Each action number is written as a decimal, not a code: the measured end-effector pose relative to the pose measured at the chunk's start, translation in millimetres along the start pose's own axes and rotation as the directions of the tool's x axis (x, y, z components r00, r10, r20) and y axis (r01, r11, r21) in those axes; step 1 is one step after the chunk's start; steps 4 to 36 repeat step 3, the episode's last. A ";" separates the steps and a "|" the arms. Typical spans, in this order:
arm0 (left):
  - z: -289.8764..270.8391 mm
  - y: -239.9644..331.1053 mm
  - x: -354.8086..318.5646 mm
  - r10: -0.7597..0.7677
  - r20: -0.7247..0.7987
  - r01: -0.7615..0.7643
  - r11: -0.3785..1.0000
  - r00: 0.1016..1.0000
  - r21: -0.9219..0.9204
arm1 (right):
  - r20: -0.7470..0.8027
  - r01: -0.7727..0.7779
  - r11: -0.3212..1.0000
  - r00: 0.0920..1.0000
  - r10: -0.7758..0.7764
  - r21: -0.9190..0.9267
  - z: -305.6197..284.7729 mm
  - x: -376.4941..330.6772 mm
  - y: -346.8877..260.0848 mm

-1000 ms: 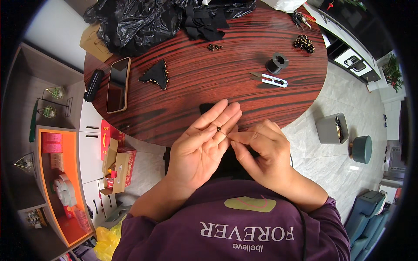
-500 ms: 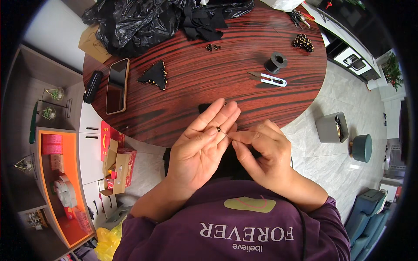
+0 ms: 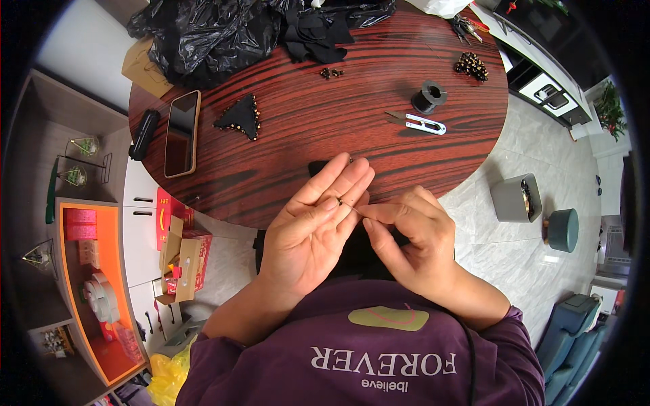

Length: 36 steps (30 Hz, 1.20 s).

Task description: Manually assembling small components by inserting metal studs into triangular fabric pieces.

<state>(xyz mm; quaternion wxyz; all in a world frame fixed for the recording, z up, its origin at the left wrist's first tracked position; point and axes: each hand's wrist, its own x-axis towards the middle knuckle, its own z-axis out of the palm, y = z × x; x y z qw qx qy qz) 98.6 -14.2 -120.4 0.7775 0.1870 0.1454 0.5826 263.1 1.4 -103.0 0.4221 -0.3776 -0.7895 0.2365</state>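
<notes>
My left hand is turned palm up, its thumb pressing a small dark-and-gold bead against the fingers. A thin needle reaches the bead from my right hand, which pinches it between thumb and forefinger. Whether the needle's tip is inside the bead is too small to tell. Just beyond my left fingers, a bit of black cloth shows at the table edge. Farther off lie a black cloth triangle edged with beads, white-handled thread snips and a spool of black thread.
On the dark red wooden table lie a phone, a black case, a few loose beads, a bead heap and black plastic bags. A grey bin and a green stool stand on the floor at right.
My right hand has shifted very slightly to the right, and the bead has turned a little under my left thumb. All else on the table stays in place.
</notes>
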 end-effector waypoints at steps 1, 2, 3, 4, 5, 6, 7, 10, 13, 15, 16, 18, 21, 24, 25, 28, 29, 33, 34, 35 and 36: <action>-1.1 -0.1 0.0 -0.003 0.011 0.003 1.000 1.000 -0.015 | -0.003 -0.001 1.000 1.000 0.001 0.000 0.1 -0.1 0.1; -2.2 -0.2 0.1 -0.006 0.022 0.007 1.000 1.000 -0.030 | -0.005 -0.002 1.000 1.000 0.002 0.000 0.1 -0.2 0.2; -3.2 -0.3 0.1 -0.009 0.033 0.010 0.999 0.999 -0.044 | -0.008 -0.003 1.000 1.000 0.003 0.000 0.0 -0.2 0.3; -3.2 -0.3 0.1 -0.009 0.033 0.010 0.999 0.999 -0.044 | -0.008 -0.003 1.000 1.000 0.003 0.000 0.0 -0.2 0.3; -3.2 -0.3 0.1 -0.009 0.033 0.010 0.999 0.999 -0.044 | -0.008 -0.003 1.000 1.000 0.003 0.000 0.0 -0.2 0.3; -3.2 -0.3 0.1 -0.009 0.033 0.010 0.999 0.999 -0.044 | -0.008 -0.003 1.000 1.000 0.003 0.000 0.0 -0.2 0.3; -3.2 -0.3 0.1 -0.009 0.033 0.010 0.999 0.999 -0.044 | -0.008 -0.003 1.000 1.000 0.003 0.000 0.0 -0.2 0.3; -3.2 -0.3 0.1 -0.009 0.033 0.010 0.999 0.999 -0.044 | -0.008 -0.003 1.000 1.000 0.003 0.000 0.0 -0.2 0.3; -3.2 -0.3 0.1 -0.009 0.033 0.010 0.999 0.999 -0.044 | -0.008 -0.003 1.000 1.000 0.003 0.000 0.0 -0.2 0.3; -3.2 -0.3 0.1 -0.009 0.033 0.010 0.999 0.999 -0.044 | -0.008 -0.003 1.000 1.000 0.003 0.000 0.0 -0.2 0.3; -3.2 -0.3 0.1 -0.009 0.033 0.010 0.999 0.999 -0.044 | -0.008 -0.003 1.000 1.000 0.003 0.000 0.0 -0.2 0.3; -3.2 -0.3 0.1 -0.009 0.033 0.010 0.999 0.999 -0.044 | -0.008 -0.003 1.000 1.000 0.003 0.000 0.0 -0.2 0.3; -3.2 -0.3 0.1 -0.009 0.033 0.010 0.999 0.999 -0.044 | -0.008 -0.003 1.000 1.000 0.003 0.000 0.0 -0.2 0.3; -3.2 -0.3 0.1 -0.009 0.033 0.010 0.999 0.999 -0.044 | -0.008 -0.003 1.000 1.000 0.003 0.000 0.0 -0.2 0.3; -3.2 -0.3 0.1 -0.009 0.033 0.010 0.999 0.999 -0.044 | -0.008 -0.003 1.000 1.000 0.003 0.000 0.0 -0.2 0.3; -3.2 -0.3 0.1 -0.009 0.033 0.010 0.999 0.999 -0.044 | -0.008 -0.003 1.000 1.000 0.003 0.000 0.0 -0.2 0.3; -3.2 -0.3 0.1 -0.009 0.033 0.010 0.999 0.999 -0.044 | -0.008 -0.003 1.000 1.000 0.003 0.000 0.0 -0.2 0.3; -3.2 -0.3 0.1 -0.009 0.033 0.010 0.999 0.999 -0.044 | -0.008 -0.003 1.000 1.000 0.003 0.000 0.0 -0.2 0.3; -3.2 -0.3 0.1 -0.009 0.033 0.010 0.999 0.999 -0.044 | -0.008 -0.003 1.000 1.000 0.003 0.000 0.0 -0.2 0.3; -3.2 -0.3 0.1 -0.009 0.033 0.010 0.999 0.999 -0.044 | -0.008 -0.003 1.000 1.000 0.003 0.000 0.0 -0.2 0.3; -3.2 -0.3 0.1 -0.009 0.033 0.010 0.999 0.999 -0.044 | -0.008 -0.003 1.000 1.000 0.003 0.000 0.0 -0.2 0.3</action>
